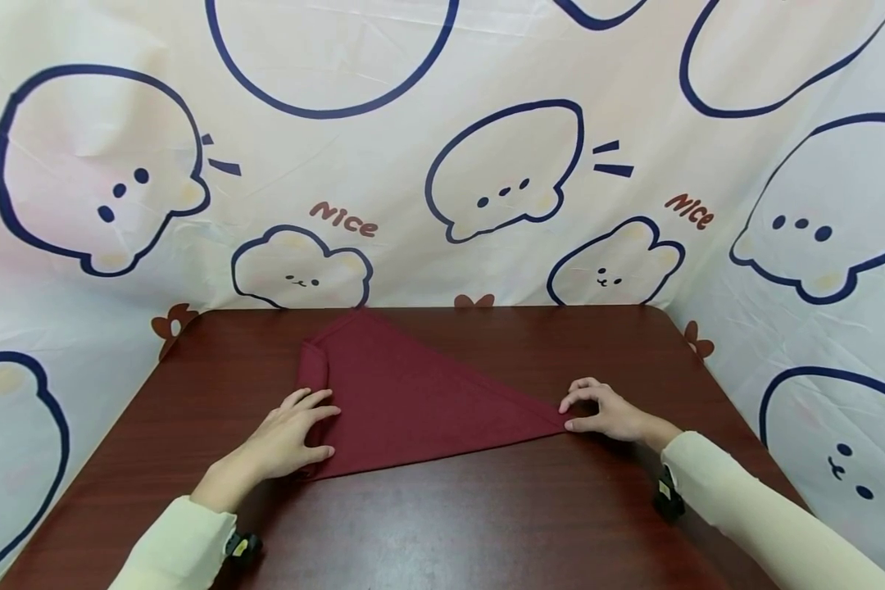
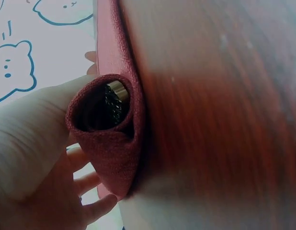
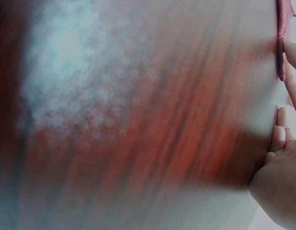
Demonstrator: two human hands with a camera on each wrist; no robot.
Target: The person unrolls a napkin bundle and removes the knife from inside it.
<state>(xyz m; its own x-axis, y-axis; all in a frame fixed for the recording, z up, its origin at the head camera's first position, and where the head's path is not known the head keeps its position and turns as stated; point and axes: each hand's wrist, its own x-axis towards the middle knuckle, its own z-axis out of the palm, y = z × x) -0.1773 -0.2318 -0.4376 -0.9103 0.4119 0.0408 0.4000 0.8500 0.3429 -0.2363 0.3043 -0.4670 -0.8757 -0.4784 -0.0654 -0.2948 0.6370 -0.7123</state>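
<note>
Left hand (image 1: pixel 283 438) lay wide-fingered over the rolled side of maroon cloth (image 1: pixel 428 401); right hand (image 1: pixel 612 414) touched its pointed corner; whether pinching, I couldn't tell!

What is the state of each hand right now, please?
Left hand: open, spread over the rolled edge of the red cloth.
Right hand: at the cloth's pointed corner; whether it pinches cannot be told.
</note>
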